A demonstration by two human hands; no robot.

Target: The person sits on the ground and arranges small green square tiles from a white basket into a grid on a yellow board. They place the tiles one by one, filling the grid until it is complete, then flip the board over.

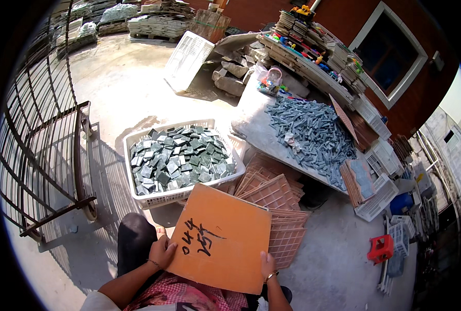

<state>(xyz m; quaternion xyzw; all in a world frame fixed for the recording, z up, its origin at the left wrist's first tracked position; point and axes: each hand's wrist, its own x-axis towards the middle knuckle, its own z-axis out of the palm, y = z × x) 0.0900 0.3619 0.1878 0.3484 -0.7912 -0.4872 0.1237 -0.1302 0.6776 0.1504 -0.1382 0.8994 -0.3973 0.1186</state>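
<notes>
A flat, square orange board with dark handwritten marks is tilted over my lap. My left hand grips its left edge, thumb on the face and the other fingers mostly hidden. At the lower right edge, my right hand holds the same board, its fingers partly behind it. Just beyond stands a white plastic crate, heaped with small dark grey-green square stone tiles. Stacked reddish-brown gridded trays lie right of the board, partly covered by it.
A low table at the right bears a pile of narrow grey stone strips. A wheeled metal rack stands left. Farther off are a tipped white crate and rough stones. A red stool stands at far right.
</notes>
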